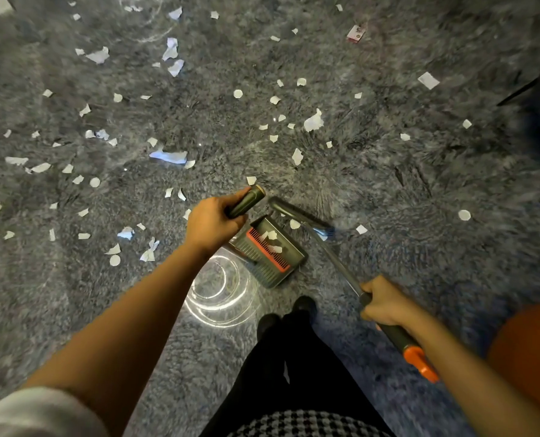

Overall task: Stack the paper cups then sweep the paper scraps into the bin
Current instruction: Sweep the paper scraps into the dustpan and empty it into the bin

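My left hand (213, 220) grips the dark handle of a long-handled dustpan (270, 252), whose grey pan with a red comb strip sits on the carpet and holds a few white scraps. My right hand (385, 302) grips the dark handle of a broom (341, 263); its orange end sticks out behind my wrist. The broom head (300, 214) lies just beyond the pan's mouth. Several white paper scraps (313, 121) are scattered over the grey shaggy carpet, mostly ahead and to the left. No paper cups are in view.
A clear round container (221, 288) stands on the carpet beside the pan, near my feet (289, 313). An orange object (527, 351) fills the right edge. A small pink-and-white item (356, 33) lies far ahead. Dark furniture legs (521, 89) show at the right.
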Action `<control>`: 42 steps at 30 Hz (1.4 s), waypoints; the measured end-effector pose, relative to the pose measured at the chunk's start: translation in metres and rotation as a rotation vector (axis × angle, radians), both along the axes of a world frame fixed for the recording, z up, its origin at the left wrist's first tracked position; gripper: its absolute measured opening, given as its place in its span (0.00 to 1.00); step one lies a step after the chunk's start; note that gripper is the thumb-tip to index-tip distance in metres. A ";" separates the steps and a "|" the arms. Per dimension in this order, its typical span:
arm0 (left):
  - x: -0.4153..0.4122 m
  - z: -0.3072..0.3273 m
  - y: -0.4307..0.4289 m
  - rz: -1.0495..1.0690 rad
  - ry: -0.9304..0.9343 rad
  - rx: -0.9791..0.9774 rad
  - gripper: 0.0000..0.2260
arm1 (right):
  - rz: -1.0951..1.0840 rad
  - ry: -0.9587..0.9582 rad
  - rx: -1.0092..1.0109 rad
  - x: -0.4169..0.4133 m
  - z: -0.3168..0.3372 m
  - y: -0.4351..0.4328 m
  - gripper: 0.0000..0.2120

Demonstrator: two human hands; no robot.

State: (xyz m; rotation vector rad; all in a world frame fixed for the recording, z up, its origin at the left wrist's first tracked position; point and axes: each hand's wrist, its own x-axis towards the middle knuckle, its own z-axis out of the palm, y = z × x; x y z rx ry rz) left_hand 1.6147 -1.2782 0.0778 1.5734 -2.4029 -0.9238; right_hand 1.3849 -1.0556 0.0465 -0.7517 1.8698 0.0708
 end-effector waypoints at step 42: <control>0.044 0.000 0.003 0.224 0.192 0.172 0.25 | 0.062 0.126 0.071 0.039 0.012 -0.021 0.11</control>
